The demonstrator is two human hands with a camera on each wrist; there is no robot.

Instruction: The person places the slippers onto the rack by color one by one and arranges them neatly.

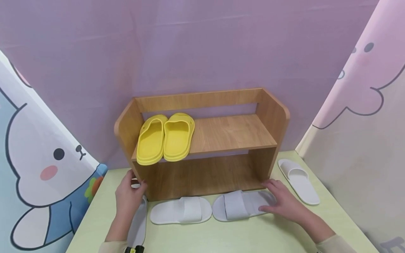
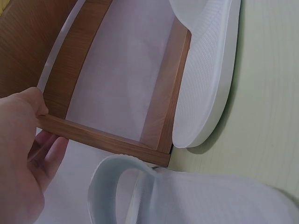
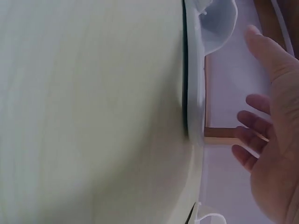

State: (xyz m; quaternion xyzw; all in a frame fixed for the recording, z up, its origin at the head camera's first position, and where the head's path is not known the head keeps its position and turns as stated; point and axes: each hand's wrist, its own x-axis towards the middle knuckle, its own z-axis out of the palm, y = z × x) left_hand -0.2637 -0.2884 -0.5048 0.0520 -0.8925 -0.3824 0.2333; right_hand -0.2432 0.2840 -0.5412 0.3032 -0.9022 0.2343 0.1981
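Note:
A small two-tier wooden shoe rack (image 1: 234,131) stands against the purple backdrop. My left hand (image 1: 129,196) pinches the front edge of its left side panel (image 2: 100,140), thumb on the inner face and fingers on the outer. Over at the lower right corner is my right hand (image 1: 283,202), its fingers relaxed and spread, fingertips right at the panel (image 3: 222,132). A pair of yellow clogs (image 1: 177,138) sits side by side on the left of the upper shelf. Below my right thumb lies a pale slipper (image 1: 235,207); beside it is a white slipper (image 1: 164,212).
Another slipper (image 1: 138,225) lies at the left, partly hidden by my left hand and wrist. One more white slipper (image 1: 303,184) rests to the right of the rack. Printed cartoon cloths hang at both sides of the pale green table (image 1: 221,239).

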